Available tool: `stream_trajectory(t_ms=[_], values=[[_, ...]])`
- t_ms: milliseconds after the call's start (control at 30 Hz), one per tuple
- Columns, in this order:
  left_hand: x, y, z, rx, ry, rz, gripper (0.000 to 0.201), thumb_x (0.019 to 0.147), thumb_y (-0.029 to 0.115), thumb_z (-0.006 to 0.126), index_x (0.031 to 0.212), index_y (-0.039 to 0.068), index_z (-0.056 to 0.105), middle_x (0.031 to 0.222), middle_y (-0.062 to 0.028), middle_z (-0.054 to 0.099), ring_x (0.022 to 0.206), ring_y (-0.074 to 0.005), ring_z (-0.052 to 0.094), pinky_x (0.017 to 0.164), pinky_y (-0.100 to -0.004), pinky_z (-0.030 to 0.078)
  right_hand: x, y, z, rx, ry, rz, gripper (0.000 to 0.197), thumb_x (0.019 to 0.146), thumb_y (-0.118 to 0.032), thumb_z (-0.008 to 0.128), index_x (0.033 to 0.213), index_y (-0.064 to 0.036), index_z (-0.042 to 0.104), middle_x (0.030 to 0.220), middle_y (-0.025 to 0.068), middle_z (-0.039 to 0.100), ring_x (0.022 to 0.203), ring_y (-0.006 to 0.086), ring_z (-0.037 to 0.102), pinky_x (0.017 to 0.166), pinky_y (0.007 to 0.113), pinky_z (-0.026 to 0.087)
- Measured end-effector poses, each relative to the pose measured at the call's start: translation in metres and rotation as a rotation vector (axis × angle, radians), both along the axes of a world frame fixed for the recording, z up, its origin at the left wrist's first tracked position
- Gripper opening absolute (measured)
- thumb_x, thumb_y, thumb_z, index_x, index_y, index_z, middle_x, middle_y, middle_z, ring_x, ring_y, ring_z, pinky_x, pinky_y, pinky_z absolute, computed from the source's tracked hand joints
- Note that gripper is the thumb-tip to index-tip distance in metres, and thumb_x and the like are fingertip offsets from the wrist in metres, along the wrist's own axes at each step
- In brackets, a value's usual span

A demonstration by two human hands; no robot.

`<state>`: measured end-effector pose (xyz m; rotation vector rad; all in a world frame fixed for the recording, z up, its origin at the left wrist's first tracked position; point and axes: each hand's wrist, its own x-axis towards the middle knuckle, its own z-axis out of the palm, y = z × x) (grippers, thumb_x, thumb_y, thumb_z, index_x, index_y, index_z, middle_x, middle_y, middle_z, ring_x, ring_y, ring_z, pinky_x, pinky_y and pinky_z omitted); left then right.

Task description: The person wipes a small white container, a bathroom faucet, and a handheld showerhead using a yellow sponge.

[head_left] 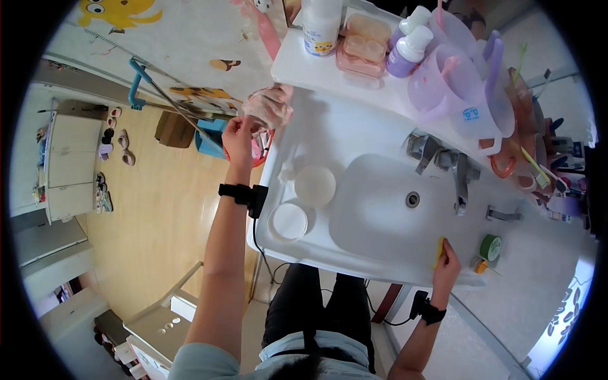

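Note:
My left hand [238, 138] is out at the sink's far left corner, its fingers pinched at the edge of a crumpled pale pink cloth [269, 106]. Over the right front rim of the white washbasin [373, 218], my right hand [447, 265] grips a yellow sponge-like piece [439, 252], mostly covered by the fingers. On the left ledge of the basin are a round whitish bowl [315, 186] and a white round lid or dish [288, 222]. Each wrist carries a black strap with a small box and cable.
Metal taps [437, 155] stand behind the bowl. The back shelf [329, 69] holds bottles, a pink soap box [362, 50] and purple cups [465, 95]. A green round tin [490, 247] sits at right. On the left floor are a blue bucket [212, 136], a mop pole and shoes.

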<state>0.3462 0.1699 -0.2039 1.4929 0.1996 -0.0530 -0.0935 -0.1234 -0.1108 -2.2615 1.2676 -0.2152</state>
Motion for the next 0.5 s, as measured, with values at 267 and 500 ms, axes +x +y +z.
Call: stream_trajectory(t_ms=[267,500], values=[[-0.03,0.13,-0.022,0.237,0.225,0.104,0.014,0.083,0.016,0.062,0.082,0.002,0.06,0.07,-0.0027,0.063,0.059,-0.0105,0.06,0.05,-0.0202,0.04,-0.009,-0.03,0.005,0.05,0.073,0.071,0.034,0.086,0.004,0.044,0.116,0.0013,0.058,0.114,0.0156,0.062,0.1,0.0236,0.062,0.084,0.027,0.046],[-0.113,0.246,-0.113,0.414,0.467,0.212,0.028,0.081,0.011,0.063,0.107,0.005,0.056,0.08,-0.0055,0.061,0.067,-0.013,0.059,0.056,-0.0262,0.048,-0.009,-0.036,-0.016,-0.096,0.097,0.219,0.035,0.086,0.002,0.045,0.118,-0.0029,0.059,0.112,0.0141,0.064,0.094,0.0203,0.063,0.082,0.027,0.045]])
